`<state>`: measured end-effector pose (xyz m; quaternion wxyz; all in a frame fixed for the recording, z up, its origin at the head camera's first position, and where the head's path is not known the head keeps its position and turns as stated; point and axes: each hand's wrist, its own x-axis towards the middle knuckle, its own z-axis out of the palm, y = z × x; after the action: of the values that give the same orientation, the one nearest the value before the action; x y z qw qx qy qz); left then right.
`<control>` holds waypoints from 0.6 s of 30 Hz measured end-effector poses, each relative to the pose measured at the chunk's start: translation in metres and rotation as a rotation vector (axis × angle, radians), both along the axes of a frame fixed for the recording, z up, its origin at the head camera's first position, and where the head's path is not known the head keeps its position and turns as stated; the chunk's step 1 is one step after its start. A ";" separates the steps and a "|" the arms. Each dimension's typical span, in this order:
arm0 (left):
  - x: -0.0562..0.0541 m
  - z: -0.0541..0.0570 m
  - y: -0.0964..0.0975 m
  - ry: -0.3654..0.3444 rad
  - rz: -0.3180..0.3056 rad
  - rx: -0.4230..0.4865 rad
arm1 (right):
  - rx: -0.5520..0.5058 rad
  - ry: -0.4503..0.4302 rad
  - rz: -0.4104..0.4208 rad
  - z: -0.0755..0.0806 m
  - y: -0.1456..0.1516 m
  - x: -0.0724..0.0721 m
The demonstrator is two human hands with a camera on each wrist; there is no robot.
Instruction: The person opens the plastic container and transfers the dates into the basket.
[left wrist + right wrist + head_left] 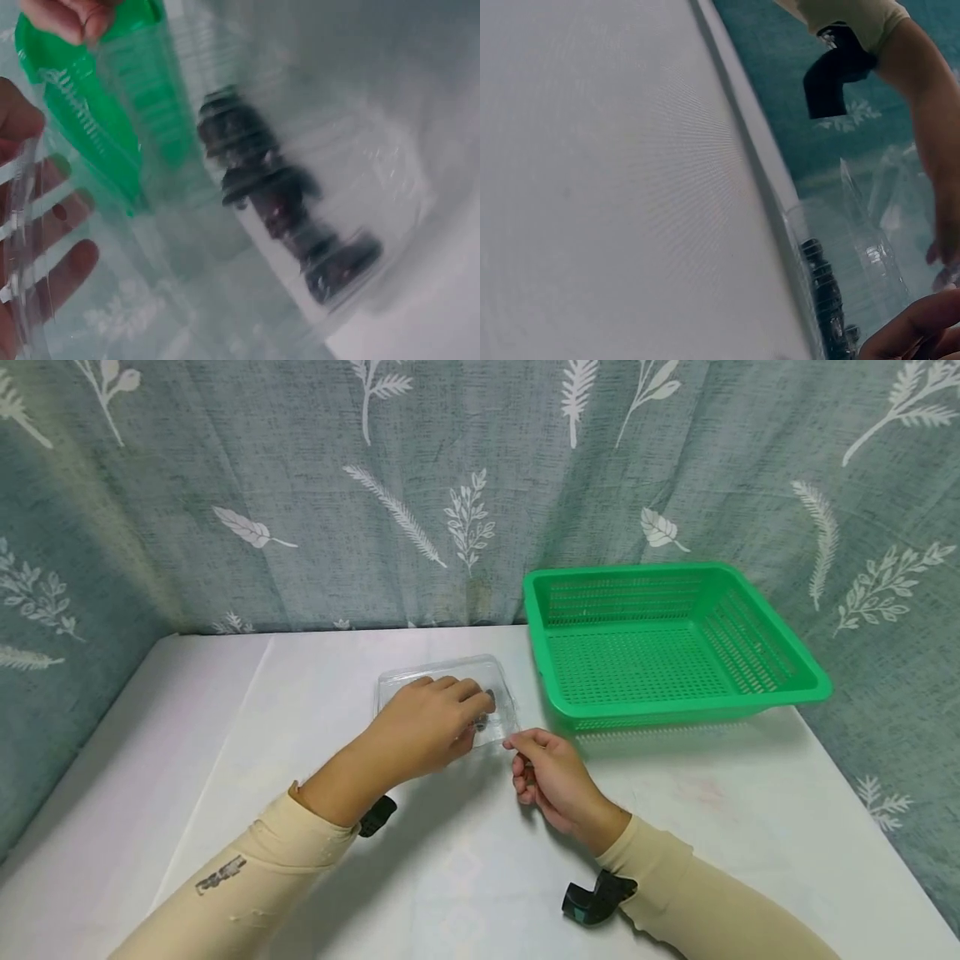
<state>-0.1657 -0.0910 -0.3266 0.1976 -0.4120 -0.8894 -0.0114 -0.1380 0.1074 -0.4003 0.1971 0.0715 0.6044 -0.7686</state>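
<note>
A clear plastic clamshell box (pixel 491 672) lies on the white table near its middle, its lid (pixel 30 225) raised along one edge. Inside is a row of dark purplish-black, rounded pieces (pixel 274 199), blurred through the plastic. My left hand (pixel 427 722) reaches over the box; in the left wrist view its spread fingers show behind the lid's edge, with the thumb on the near side. At the box's near right corner, my right hand (pixel 551 781) pinches the plastic between thumb and forefinger, its other fingers curled.
Just right of the box stands a green slotted plastic basket (pixel 697 703), with nothing seen inside it. A patterned grey-green curtain (pixel 300 468) hangs behind and on both sides of the white table (pixel 480 893).
</note>
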 end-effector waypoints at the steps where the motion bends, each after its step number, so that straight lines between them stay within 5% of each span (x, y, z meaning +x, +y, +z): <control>1: -0.001 0.002 -0.002 0.015 -0.002 0.011 | -0.001 0.001 0.001 0.000 0.000 0.000; 10: -0.009 0.028 -0.018 0.148 0.092 0.102 | -0.022 -0.037 0.008 -0.001 -0.003 0.007; 18: -0.030 0.031 -0.044 0.128 0.333 0.207 | -0.047 -0.043 0.030 -0.001 -0.004 0.009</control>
<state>-0.1959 -0.1353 -0.2955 0.2942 -0.2366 -0.9250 -0.0438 -0.1285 0.1034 -0.4017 0.2231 0.0742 0.5830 -0.7777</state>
